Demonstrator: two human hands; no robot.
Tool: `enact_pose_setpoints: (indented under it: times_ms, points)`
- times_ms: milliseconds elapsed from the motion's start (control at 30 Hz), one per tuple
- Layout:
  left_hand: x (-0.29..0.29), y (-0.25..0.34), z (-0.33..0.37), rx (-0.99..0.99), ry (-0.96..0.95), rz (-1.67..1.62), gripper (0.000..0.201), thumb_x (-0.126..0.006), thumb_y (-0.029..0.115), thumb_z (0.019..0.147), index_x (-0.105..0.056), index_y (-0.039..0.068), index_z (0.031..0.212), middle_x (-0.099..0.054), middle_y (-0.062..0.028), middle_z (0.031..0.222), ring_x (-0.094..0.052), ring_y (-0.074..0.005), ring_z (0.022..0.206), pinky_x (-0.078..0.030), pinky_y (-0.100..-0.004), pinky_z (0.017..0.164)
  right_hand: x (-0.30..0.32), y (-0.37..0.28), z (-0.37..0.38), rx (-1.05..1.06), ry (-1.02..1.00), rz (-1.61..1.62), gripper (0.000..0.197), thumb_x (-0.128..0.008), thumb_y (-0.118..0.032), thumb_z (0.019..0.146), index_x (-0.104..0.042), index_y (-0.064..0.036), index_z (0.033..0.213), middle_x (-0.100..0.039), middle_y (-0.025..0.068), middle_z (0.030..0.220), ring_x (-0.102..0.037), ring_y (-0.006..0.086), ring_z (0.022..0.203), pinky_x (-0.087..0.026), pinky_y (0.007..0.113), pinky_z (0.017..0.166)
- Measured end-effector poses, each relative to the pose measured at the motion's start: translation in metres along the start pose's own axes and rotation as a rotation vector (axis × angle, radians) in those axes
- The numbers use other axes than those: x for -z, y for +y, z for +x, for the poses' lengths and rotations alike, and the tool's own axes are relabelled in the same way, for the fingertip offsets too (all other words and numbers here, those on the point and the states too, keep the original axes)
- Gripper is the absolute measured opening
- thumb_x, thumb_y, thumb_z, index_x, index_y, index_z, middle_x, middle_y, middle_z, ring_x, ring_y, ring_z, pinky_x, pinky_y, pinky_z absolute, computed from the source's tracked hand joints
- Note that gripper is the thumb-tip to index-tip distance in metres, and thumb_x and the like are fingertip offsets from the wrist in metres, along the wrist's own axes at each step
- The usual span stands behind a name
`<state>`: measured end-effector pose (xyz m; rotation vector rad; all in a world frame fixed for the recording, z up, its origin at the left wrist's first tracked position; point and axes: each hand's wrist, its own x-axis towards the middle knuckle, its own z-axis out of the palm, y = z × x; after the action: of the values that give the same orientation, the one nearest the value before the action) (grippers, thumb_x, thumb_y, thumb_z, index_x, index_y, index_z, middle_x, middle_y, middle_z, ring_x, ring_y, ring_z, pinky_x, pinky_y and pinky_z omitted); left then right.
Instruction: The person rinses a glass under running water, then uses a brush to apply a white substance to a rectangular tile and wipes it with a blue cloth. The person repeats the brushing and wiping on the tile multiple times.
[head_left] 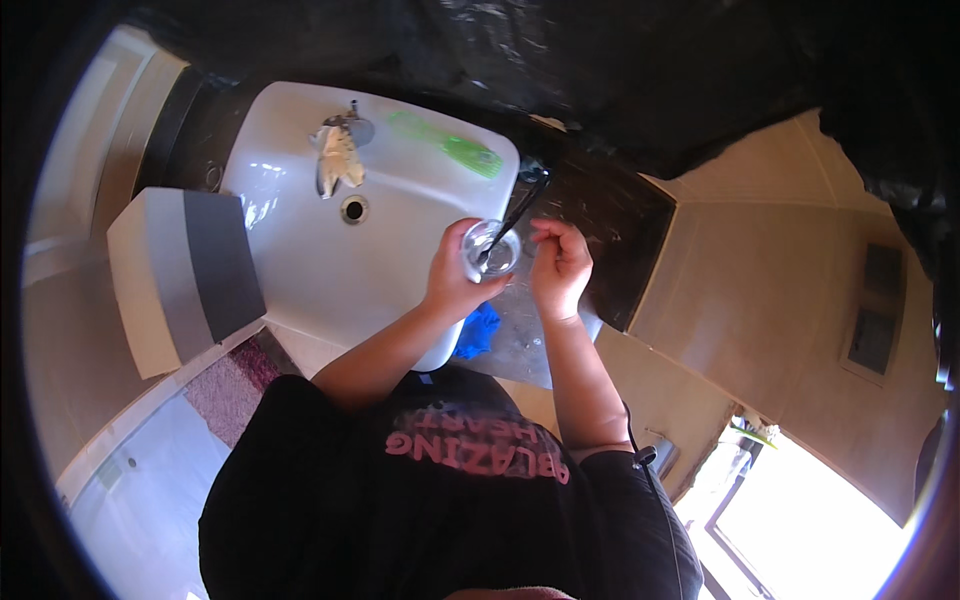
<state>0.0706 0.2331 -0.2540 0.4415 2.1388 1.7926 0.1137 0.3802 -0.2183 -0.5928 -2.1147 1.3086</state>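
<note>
Over the right rim of the white sink point(300, 270), my left hand point(455, 280) is wrapped round a clear round cup or jar point(508, 252). A slim dark stick-like thing point(522, 205) slants from inside the cup up to the right; its kind cannot be made out. My right hand point(562, 275) is just right of the cup, apart from it. Its fingers are curled in with the tips together, and whatever they may hold is too small to tell. A crumpled blue cloth point(478, 332) lies beside the sink, below the cup.
A cream cloth-like thing point(340, 160) hangs over the tap point(357, 128), above the drain point(354, 209). On the sink's back ledge lies a green brush point(470, 157). A grey and white box point(185, 270) stands to the left. A bright window point(820, 520) is at lower right.
</note>
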Motion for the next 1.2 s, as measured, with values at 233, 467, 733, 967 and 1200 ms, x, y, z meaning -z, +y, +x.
enact_pose_setpoints:
  times_ms: [233, 467, 733, 967, 1200]
  points:
    - [0.115, -0.062, -0.027, 0.097, 0.177, 0.02, 0.078, -0.086, 0.013, 0.067, -0.044, 0.006, 0.133, -0.053, -0.0125, 0.125, -0.056, -0.0264, 0.118, -0.048, -0.0377, 0.096, -0.101, -0.026, -0.014, -0.119, -0.165, 0.186, 0.022, -0.051, 0.012, 0.085, -0.064, -0.0022, 0.093, -0.065, 0.0066, 0.083, -0.062, 0.0149, 0.074, -0.05, 0.028, 0.068]
    - [0.178, -0.095, 0.005, 0.054, 0.281, 0.319, 0.078, -0.085, 0.011, 0.067, -0.044, 0.008, 0.133, -0.05, -0.0135, 0.128, -0.052, -0.0291, 0.119, -0.045, -0.0388, 0.099, -0.169, -0.055, 0.018, -0.083, -0.494, -0.193, 0.026, -0.056, -0.029, 0.099, -0.066, -0.0047, 0.095, -0.066, 0.0097, 0.074, -0.063, 0.0203, 0.064, -0.05, 0.033, 0.06]
    - [0.184, -0.12, 0.033, 0.139, 0.268, 0.083, 0.078, -0.085, 0.013, 0.068, -0.043, 0.007, 0.134, -0.048, -0.0137, 0.129, -0.052, -0.0273, 0.12, -0.045, -0.0365, 0.1, -0.206, -0.067, 0.024, -0.606, -0.629, 0.132, 0.04, -0.048, -0.04, 0.105, -0.062, -0.003, 0.099, -0.059, 0.002, 0.074, -0.051, 0.0084, 0.063, -0.045, 0.024, 0.059]
    - [0.188, -0.122, 0.032, 0.148, 0.262, 0.086, 0.078, -0.085, 0.015, 0.067, -0.044, 0.006, 0.132, -0.05, -0.0151, 0.127, -0.052, -0.0301, 0.119, -0.044, -0.0391, 0.101, -0.209, -0.076, 0.027, -0.442, -0.625, 0.038, 0.038, -0.047, -0.036, 0.106, -0.061, -0.0022, 0.098, -0.057, 0.0016, 0.074, -0.051, 0.0079, 0.063, -0.045, 0.022, 0.058]
    - [0.19, -0.125, 0.029, 0.176, 0.269, 0.038, 0.076, -0.085, 0.014, 0.067, -0.044, 0.006, 0.131, -0.051, -0.0151, 0.126, -0.052, -0.0301, 0.119, -0.043, -0.0391, 0.102, -0.21, -0.077, 0.023, -0.489, -0.614, 0.063, 0.041, -0.046, -0.038, 0.106, -0.061, -0.0024, 0.095, -0.056, 0.0013, 0.073, -0.051, 0.0076, 0.062, -0.044, 0.022, 0.056]
